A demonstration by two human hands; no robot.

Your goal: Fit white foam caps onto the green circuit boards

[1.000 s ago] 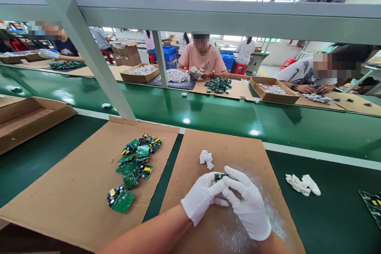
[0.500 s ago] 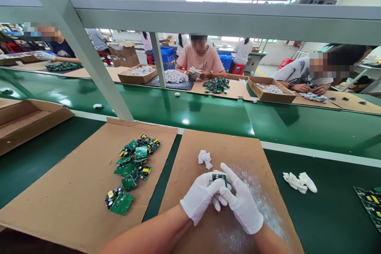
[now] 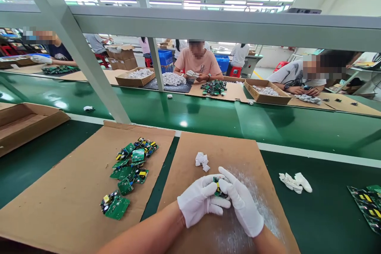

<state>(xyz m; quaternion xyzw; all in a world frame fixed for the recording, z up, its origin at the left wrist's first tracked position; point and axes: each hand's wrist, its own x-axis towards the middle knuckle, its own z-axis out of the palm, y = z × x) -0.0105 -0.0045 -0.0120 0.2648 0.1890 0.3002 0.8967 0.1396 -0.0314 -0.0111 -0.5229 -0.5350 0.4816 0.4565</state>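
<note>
In the head view, the left hand point(image 3: 199, 199), in a white glove, clamps a small circuit board point(image 3: 219, 187) between its thumb and fingers, above the right cardboard sheet point(image 3: 232, 147). The board shows green edges and a yellow component. The right hand point(image 3: 244, 203), also gloved in white, touches the board from the other side, its index finger extended past the top; whether it pinches the board too, I cannot tell.

Beyond the hands, a small cluster of white pieces point(image 3: 202, 161) lies on the same sheet, and whitish smears mark the cardboard beside and below the right hand. The left cardboard sheet point(image 3: 59, 198) carries a loose pile of circuit boards point(image 3: 138, 156), some overlapping, with a nearer group point(image 3: 115, 205) just apart from it. To the right, crumpled white cloth pieces point(image 3: 295, 183) lie on the dark green desk point(image 3: 321, 214), and a panel of boards point(image 3: 367, 206) is cut off by the view's edge. An open cardboard tray point(image 3: 32, 127) stands at the far left.

Behind a pale metal frame point(image 3: 208, 24), a glossy green strip point(image 3: 208, 117) runs across, bearing a few small white items. On its far side, a person in a pink shirt point(image 3: 198, 63) holds white pieces near another heap of circuit boards point(image 3: 214, 87).
</note>
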